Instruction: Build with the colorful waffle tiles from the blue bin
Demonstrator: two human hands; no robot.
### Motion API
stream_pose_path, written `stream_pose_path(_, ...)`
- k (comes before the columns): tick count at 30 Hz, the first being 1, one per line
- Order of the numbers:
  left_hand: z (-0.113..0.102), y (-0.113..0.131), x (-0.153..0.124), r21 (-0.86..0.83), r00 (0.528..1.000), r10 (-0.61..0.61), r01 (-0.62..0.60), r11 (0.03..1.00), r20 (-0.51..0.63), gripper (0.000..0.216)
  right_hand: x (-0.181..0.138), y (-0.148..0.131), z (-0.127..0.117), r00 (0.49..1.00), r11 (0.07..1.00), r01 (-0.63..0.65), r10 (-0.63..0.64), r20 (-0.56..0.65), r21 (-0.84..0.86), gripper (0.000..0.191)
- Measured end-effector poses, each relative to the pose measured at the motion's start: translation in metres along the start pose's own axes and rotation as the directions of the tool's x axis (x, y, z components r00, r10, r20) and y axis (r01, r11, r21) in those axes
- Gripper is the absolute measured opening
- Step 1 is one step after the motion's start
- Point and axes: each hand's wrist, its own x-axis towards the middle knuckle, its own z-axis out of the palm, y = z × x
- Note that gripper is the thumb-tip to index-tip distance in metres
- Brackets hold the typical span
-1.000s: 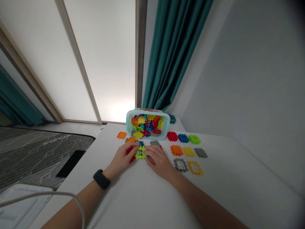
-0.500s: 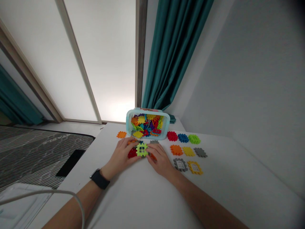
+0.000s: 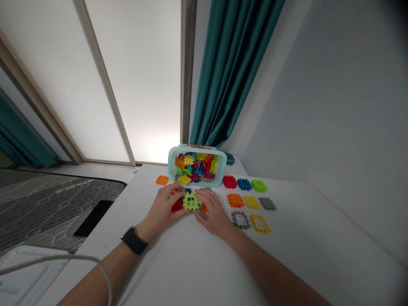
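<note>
A lime-green interlocking tile with a window cut-out (image 3: 191,202) is between my two hands over the table, its window facing me. My left hand (image 3: 161,209) curves round its left side, thumb at the lower edge and fingers above. A red tile (image 3: 177,205) shows inside that grip, partly covered. At the other side, my right hand (image 3: 213,211) has fingers at the upper right corner and thumb at the lower right. Part of an orange tile (image 3: 204,208) shows behind the right fingers. Whether these tiles are joined is hidden.
Behind my hands, a light-blue tub (image 3: 225,170) tilts towards me, full of colourful tiles. An orange tile (image 3: 162,180) lies left of it. Rows of tiles lie at the right, among them a red tile (image 3: 230,182) and a yellow window tile (image 3: 260,223). A white cable (image 3: 79,256) crosses the lower left.
The lime-green tile has shifted slightly to the right and turned a little. My right fingers and thumb have moved slightly along its edge. My left hand stays almost still.
</note>
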Motion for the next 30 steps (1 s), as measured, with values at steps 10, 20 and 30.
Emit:
stream_pose_path(10, 0.0006, -0.0006, 0.0000, -0.011, 1.000, 0.017, -0.017, 1.000, -0.025, 0.044, -0.0008, -0.0004, 0.0002, 0.999, 1.000, 0.019, -0.019, -0.028, 0.003, 0.054)
stream_pose_path(20, 0.0003, -0.0012, -0.0008, -0.083, 0.998, -0.060, 0.057, 0.995, -0.036, 0.047, -0.0013, -0.0007, -0.0015, 0.997, 1.000, 0.005, -0.003, -0.082, 0.023, 0.035)
stream_pose_path(30, 0.0010, -0.0031, -0.0012, -0.104, 0.999, -0.050, 0.048, 0.993, -0.020, 0.048, -0.0032, 0.0043, 0.0018, 0.997, 0.999, 0.048, -0.047, -0.063, 0.008, 0.024)
